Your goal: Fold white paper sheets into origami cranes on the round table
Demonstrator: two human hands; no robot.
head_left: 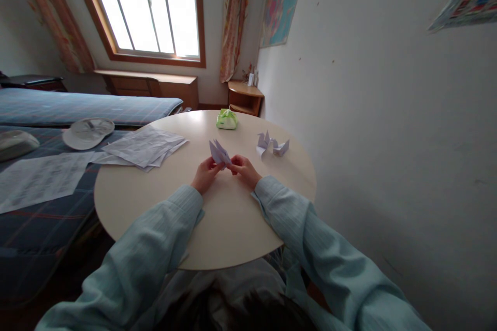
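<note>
Over the middle of the round cream table (155, 212), both my hands pinch a folded piece of white paper (219, 153) with pointed flaps standing up. My left hand (206, 174) grips its lower left side. My right hand (244, 169) has its fingers closed on the lower right side. Farther right stand two folded paper birds, one with raised points (263, 143) and another lower one (280, 148) close beside it. The fingertips partly hide the bottom of the paper I hold.
A green tissue pack (227, 119) sits at the table's far edge. Loose paper sheets (145, 146) overlap the left edge, near a white cap (88, 133) on a plaid bed (50, 165). A white wall (373, 129) runs along the right side.
</note>
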